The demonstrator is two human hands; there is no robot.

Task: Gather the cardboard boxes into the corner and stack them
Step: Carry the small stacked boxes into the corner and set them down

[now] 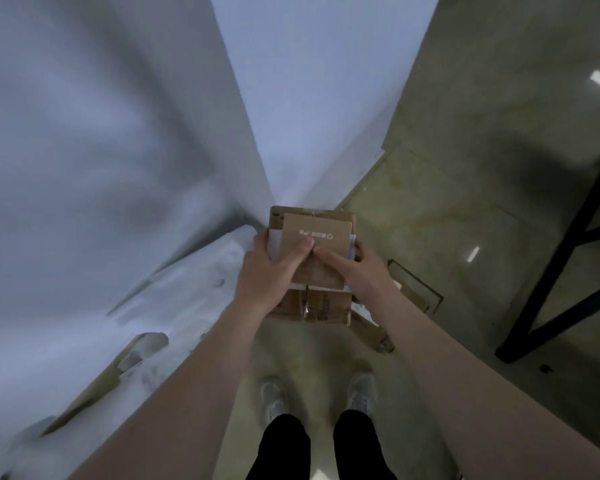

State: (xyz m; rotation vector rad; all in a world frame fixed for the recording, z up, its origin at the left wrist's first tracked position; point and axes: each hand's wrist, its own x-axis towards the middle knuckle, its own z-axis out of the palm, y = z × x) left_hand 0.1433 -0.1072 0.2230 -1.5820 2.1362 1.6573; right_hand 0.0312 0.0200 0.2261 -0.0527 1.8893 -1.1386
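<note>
Hands, left (264, 268) and right (355, 268), clasp the top box (317, 247) by its sides, thumbs on its lid, above the stack (312, 304) in the floor's (465, 202) corner; I lower it level, edges squared.

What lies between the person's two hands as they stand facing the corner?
In the head view, a small cardboard box with white printed symbols lies between the left hand and right hand, gripped above a larger box.
</note>
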